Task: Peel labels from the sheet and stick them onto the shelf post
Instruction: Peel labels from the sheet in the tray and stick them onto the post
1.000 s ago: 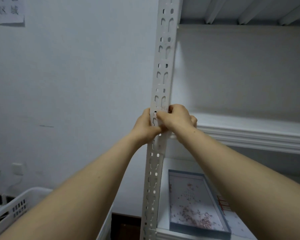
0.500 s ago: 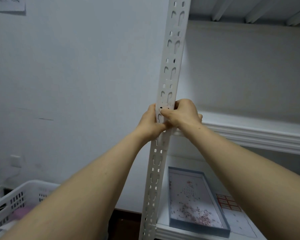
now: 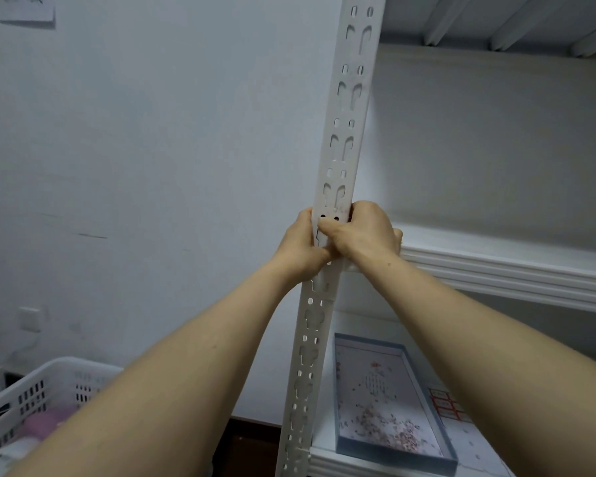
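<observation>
Shelf post point(image 3: 344, 132): white, slotted, upright. Both hands hold the same spot on it as half a second ago. Only the view has drifted, showing more of the label sheet point(image 3: 448, 406) on the lower shelf point(image 3: 327, 425).
Left hand point(image 3: 300, 246): fingers curled round the post's left edge.
Right hand point(image 3: 365, 232): fingers wrapped round the right edge, thumb pressed across the face.
Any label beneath the thumbs: cannot tell.

Whether a label lies on the shelf post point(image 3: 341, 149) we cannot tell: our left hand point(image 3: 298, 247) and right hand point(image 3: 363, 232) wrap round it and cover that stretch. At four o'clock our right forearm point(image 3: 496, 339) hides most of the label sheet point(image 3: 446, 404). At eight o'clock the basket point(image 3: 59, 376) runs off the edge. At eleven o'clock the wall paper point(image 3: 25, 10) is cut off at the top, its print unreadable.
</observation>
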`<state>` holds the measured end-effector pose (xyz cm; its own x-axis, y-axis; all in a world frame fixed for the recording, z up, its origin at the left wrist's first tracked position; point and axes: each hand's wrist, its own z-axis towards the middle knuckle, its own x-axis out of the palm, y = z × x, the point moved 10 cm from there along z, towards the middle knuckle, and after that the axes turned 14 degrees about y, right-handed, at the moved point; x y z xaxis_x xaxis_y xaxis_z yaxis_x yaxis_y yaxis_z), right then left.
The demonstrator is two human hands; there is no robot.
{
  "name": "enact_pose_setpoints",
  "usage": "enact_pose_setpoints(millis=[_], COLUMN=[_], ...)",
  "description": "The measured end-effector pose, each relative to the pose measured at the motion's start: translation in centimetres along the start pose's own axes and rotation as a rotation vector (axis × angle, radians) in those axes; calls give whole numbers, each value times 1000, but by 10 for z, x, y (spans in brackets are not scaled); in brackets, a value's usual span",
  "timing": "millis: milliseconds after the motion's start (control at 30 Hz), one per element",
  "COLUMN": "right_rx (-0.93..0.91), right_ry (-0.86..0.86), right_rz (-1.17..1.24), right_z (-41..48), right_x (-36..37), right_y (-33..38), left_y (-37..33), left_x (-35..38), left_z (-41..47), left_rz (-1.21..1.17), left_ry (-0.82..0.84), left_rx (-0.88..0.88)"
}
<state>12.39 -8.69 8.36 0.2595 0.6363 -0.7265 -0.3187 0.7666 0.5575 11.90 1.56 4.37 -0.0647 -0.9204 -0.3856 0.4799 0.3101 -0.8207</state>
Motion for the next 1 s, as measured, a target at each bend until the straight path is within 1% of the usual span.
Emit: enact_pose_setpoints(millis=[100, 133, 167, 200, 267, 300, 333, 400, 500, 667, 833, 900, 1000], right_rx=[-163, -233, -321, -428, -624, -700, -762, -876, -941, -1003, -1160, -1224, -1283], right_ry=[164, 145, 65, -47, -230, -290, -321, -376, -416, -392, -437, -469, -519], right_rz=[196, 199, 131, 8, -314, -454, -542, -665, -848, -1094, -1321, -1367, -1371], right_z=[-3, -7, -13, -21, -42, -48, -51, -57, -59, -61, -68, -70, -70], right_x=[-5, -16, -30, -43, -47, -41, -35, -24, -12, -3, 10, 15, 21], right_y=[2, 3, 5, 11, 28, 34, 38, 51, 61, 70, 78, 76, 72], left_y=[0, 1, 1, 1, 3, 1, 0, -2, -1, -2, -2, -2, 0], left_x=[0, -1, -1, -1, -1, 0, 0, 0, -1, -1, 0, -1, -1], left_z=[0, 0, -1, 0, -1, -1, -1, -1, -1, 0, 2, 2, 2], left_rz=[-3, -9, -16, -26, -32, -29, -21, -2, 4, 39, 64, 62, 53], left_ry=[-8, -14, -18, -19, -18, -10, -4, -1, -9, 0, 5, -3, -7], left_rx=[10, 14, 19, 22, 19, 20, 20, 14, 8, 9, 1, -4, -12])
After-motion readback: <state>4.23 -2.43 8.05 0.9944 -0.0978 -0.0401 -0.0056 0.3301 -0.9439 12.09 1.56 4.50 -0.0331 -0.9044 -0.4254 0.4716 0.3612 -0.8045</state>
